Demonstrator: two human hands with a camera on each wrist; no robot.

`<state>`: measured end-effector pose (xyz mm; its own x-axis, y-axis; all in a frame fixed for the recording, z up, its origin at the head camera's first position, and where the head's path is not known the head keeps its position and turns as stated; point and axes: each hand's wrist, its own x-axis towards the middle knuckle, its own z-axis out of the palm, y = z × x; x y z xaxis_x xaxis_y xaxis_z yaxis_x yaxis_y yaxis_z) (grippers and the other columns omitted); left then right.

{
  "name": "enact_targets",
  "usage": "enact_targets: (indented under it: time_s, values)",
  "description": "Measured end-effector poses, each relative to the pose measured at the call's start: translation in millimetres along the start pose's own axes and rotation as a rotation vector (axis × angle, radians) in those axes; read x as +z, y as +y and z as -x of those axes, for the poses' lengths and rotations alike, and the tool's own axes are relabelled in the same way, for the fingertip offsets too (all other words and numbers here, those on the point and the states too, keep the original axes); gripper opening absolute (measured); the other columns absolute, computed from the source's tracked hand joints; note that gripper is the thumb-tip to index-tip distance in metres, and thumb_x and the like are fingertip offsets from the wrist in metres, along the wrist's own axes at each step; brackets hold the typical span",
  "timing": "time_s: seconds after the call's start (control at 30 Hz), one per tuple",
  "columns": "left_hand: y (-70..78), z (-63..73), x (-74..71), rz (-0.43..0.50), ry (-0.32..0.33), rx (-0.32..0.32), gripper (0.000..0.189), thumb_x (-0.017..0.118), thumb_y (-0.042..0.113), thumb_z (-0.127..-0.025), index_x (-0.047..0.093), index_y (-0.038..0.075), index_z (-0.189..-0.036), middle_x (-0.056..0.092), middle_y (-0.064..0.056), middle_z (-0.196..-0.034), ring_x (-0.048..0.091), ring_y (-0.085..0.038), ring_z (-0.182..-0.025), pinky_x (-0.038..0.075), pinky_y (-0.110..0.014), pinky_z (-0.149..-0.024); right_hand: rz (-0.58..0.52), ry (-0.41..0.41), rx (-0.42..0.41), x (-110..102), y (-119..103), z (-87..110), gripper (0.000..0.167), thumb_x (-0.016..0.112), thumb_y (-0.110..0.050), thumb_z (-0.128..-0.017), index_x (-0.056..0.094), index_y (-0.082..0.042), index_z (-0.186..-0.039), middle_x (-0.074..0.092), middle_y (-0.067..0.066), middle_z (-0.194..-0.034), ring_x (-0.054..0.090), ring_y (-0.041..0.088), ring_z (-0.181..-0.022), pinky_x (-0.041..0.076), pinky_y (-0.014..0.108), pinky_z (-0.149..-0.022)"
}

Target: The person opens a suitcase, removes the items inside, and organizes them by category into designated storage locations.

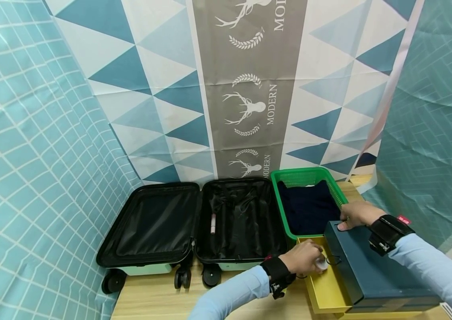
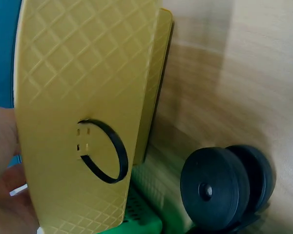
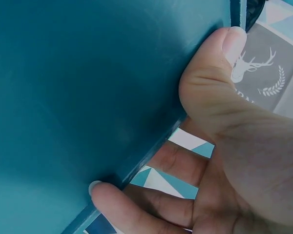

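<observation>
My left hand reaches into a yellow drawer and pinches a small whitish, rounded thing; its kind is hard to tell. In the left wrist view the drawer's front, with a black loop pull, hides most of the left hand. The drawer is pulled out from a dark blue box. At the box's far corner, my right hand grips the edge. Its thumb lies on the blue surface in the right wrist view, and the other fingers wrap the edge.
An open suitcase with black lining lies left of the drawer, a pink-and-white tube in its right half. Behind the drawer, a green basket holds dark navy cloth. Suitcase wheels stick out over the wooden table.
</observation>
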<state>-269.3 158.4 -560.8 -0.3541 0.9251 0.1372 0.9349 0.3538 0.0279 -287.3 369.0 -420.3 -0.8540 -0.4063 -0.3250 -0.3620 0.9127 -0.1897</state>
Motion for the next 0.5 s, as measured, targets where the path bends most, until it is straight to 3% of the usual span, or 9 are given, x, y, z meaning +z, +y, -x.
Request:
enact_targets:
  time_s: [0.17, 0.33, 0.4, 0.5]
  values:
    - [2.8, -2.9, -2.6, -0.073, -0.067, -0.015, 0.016, 0.075, 0.033, -0.089, 0.076, 0.029, -0.104, 0.066, 0.015, -0.096, 0.057, 0.002, -0.085, 0.038, -0.013, -0.086, -0.006, 0.006, -0.014, 1.3, -0.3, -1.1, 0.056, 0.075, -0.029, -0.089, 0.029, -0.024, -0.057, 0.016, -0.011, -0.057, 0.014, 0.007, -0.051, 0.015, 0.026, -0.054]
    - [7.4, -2.9, -9.3, -0.103, -0.128, -0.072, 0.018, 0.072, 0.028, -0.091, 0.074, 0.032, -0.109, 0.064, 0.014, -0.099, 0.057, 0.0, -0.084, 0.043, -0.014, -0.074, -0.002, 0.006, -0.02, 1.6, -1.8, -1.6, 0.056, 0.075, -0.029, -0.089, 0.029, -0.024, -0.057, 0.016, -0.011, -0.057, 0.013, 0.007, -0.051, 0.015, 0.026, -0.054]
    - [6.2, -0.9, -8.1, -0.1, -0.086, -0.051, 0.014, 0.068, 0.027, -0.094, 0.075, 0.03, -0.106, 0.064, 0.012, -0.096, 0.056, 0.0, -0.081, 0.042, -0.014, -0.07, 0.001, 0.006, -0.025, 1.6, -2.5, -1.3, 0.056, 0.074, -0.029, -0.089, 0.029, -0.024, -0.057, 0.016, -0.011, -0.057, 0.014, 0.007, -0.051, 0.016, 0.026, -0.054]
    - [2.1, 7.2, -5.5, -0.054, 0.057, -0.006, 0.016, 0.062, 0.022, -0.098, 0.075, 0.024, -0.106, 0.067, 0.007, -0.103, 0.061, -0.001, -0.089, 0.044, -0.011, -0.078, -0.002, -0.003, -0.019, 2.5, -2.3, -1.5, 0.055, 0.074, -0.029, -0.09, 0.029, -0.024, -0.058, 0.016, -0.011, -0.057, 0.014, 0.007, -0.052, 0.016, 0.027, -0.054]
